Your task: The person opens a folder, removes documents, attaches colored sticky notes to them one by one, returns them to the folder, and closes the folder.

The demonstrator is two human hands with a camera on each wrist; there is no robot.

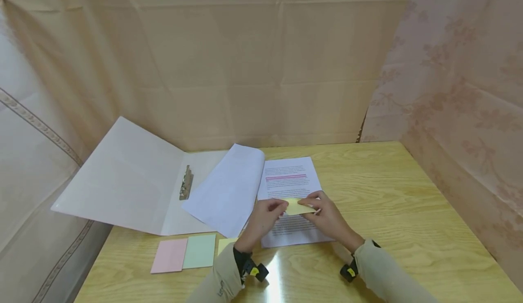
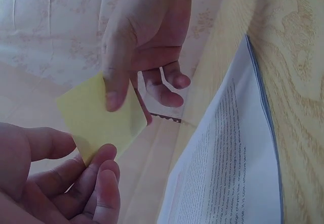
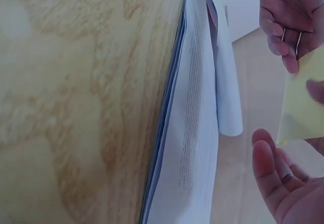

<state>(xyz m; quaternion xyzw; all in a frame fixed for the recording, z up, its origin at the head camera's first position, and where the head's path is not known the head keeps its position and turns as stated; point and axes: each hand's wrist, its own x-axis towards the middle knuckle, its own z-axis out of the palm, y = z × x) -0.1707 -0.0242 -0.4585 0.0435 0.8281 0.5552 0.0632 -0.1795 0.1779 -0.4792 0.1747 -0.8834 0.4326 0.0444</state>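
A thin yellow sticky note (image 1: 293, 206) is held over a stack of printed pages (image 1: 288, 235). My left hand (image 1: 263, 219) pinches its left end between thumb and fingers. At the other end, my right hand (image 1: 328, 219) grips it with the thumb on its face, as the left wrist view shows; the right hand's other fingers are loosely curled. In that view the note (image 2: 88, 115) is raised off the paper. A pink highlighted line (image 1: 286, 177) crosses the upper part of the top page. Turned-over sheets (image 1: 229, 189) curl up on the left of the stack.
A white folder (image 1: 126, 180) lies open at the left, with a metal clip (image 1: 186, 184) near its spine. In front of it are a pink note pad (image 1: 169, 255), a green one (image 1: 199, 251) and a yellow one (image 1: 224, 244) partly hidden by my left arm. Cloth hangs behind the wooden table (image 1: 408, 230).
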